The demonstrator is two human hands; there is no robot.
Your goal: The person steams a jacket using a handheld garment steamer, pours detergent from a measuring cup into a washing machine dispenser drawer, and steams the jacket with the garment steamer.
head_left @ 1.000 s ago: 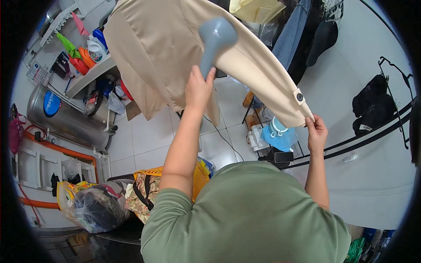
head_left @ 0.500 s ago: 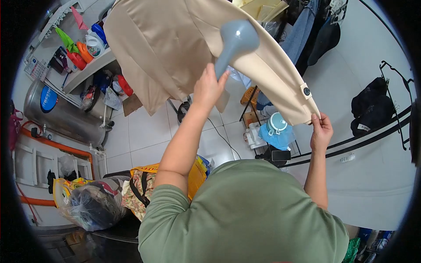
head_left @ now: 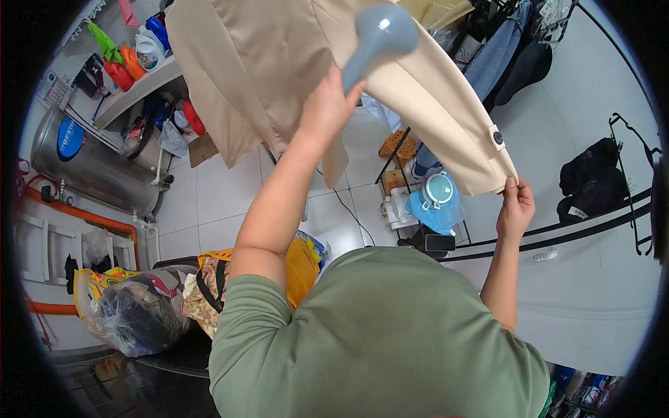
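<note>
A beige coat (head_left: 279, 76) hangs at the top of the view, one sleeve (head_left: 432, 104) stretched out to the right. My left hand (head_left: 327, 104) is closed around the handle of a grey-blue garment steamer (head_left: 385, 33), whose rounded head lies over the upper part of that sleeve. Whether the steamer touches the fabric I cannot tell. At the cuff, near a tab with a dark button (head_left: 497, 138), my right hand (head_left: 516, 207) pinches the sleeve's end between thumb and fingers. The coat's top is cut off by the frame.
To the left are a shelf (head_left: 143, 90) with bottles and a metal tank (head_left: 90, 164). Stuffed bags (head_left: 143, 313) sit lower left. Below the sleeve stands a small rack with a light-blue lidded container (head_left: 437, 189). A cord (head_left: 352, 216) crosses the tiled floor. Dark clothes (head_left: 592, 181) lie right.
The steamer has shifted slightly up and right in view along the sleeve. My right hand keeps its pinch on the cuff, now a little further right. The camera view has shifted slightly.
</note>
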